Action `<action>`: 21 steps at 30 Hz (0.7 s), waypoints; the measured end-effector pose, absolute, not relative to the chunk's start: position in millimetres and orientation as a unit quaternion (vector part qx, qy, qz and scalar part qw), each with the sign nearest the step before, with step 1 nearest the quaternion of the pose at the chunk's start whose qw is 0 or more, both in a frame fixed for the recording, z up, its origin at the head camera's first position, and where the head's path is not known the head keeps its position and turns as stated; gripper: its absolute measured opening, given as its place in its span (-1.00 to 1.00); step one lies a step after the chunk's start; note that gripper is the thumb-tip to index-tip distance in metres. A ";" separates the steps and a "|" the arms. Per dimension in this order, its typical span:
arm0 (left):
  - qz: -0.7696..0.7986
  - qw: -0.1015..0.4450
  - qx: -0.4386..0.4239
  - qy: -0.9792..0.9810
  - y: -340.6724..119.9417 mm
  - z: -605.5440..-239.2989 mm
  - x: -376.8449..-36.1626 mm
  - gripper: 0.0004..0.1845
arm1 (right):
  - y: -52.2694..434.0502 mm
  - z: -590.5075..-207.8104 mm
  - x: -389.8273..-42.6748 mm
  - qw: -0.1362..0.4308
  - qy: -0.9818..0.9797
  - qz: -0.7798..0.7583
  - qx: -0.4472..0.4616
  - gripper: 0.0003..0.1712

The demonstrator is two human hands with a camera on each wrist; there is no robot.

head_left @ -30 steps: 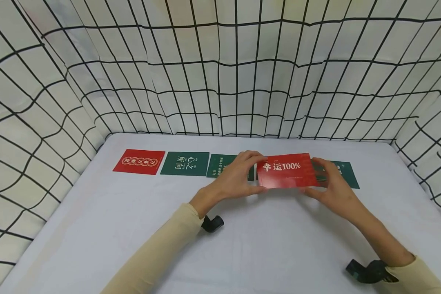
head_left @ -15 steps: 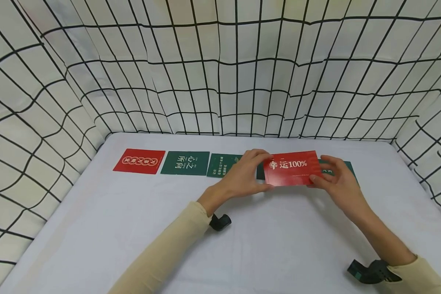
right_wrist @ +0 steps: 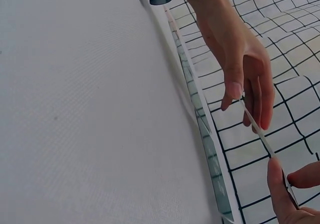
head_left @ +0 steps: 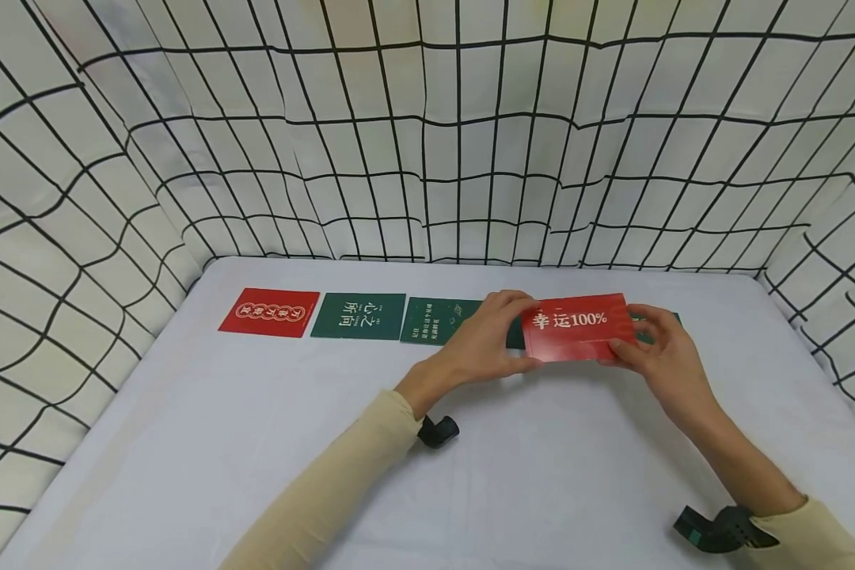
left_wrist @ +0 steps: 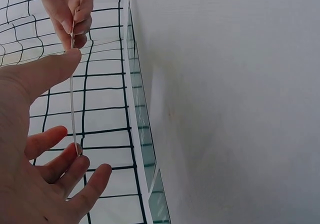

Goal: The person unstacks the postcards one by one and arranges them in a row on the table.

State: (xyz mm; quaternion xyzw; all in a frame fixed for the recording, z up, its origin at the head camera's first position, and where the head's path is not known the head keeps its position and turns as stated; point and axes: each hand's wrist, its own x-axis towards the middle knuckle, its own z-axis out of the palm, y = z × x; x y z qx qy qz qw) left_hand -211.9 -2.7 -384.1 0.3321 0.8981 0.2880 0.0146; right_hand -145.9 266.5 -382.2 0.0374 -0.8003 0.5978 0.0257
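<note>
A red card (head_left: 577, 342) with white characters and "100%" is held up between both hands, its printed face toward the head camera. My left hand (head_left: 479, 342) grips its left end, thumb at the lower edge and fingers at the upper. At the right end my right hand (head_left: 668, 356) pinches it, thumb on the front face and fingers behind. In the left wrist view the card (left_wrist: 73, 104) appears edge-on, as a thin line between thumb and fingers. Green cards behind it, including one at the right (head_left: 677, 317), are partly hidden by the card and hands.
Along the far side of the white table (head_left: 513, 475) lie a red card (head_left: 271, 313), a green card (head_left: 359, 317) and another green card (head_left: 435, 321) in a row. Black grid netting (head_left: 459, 142) over white cloth rises behind and at both sides.
The red card and my left hand have shifted right. My right hand has gone from holding the card by its edges to pinching it with the thumb on its face.
</note>
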 end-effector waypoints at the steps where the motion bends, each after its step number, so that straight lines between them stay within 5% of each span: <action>1: 0.289 0.014 0.333 0.897 -1.8 -384.5 -212.1 -0.11 | 267.1 -382.8 -146.4 0.024 -0.791 0.610 0.037 -0.18; 21: 0.283 0.009 0.314 0.906 17.2 -386.3 -217.4 -0.11 | 284.3 -384.7 -147.9 0.042 -0.789 0.613 -0.001 -0.14</action>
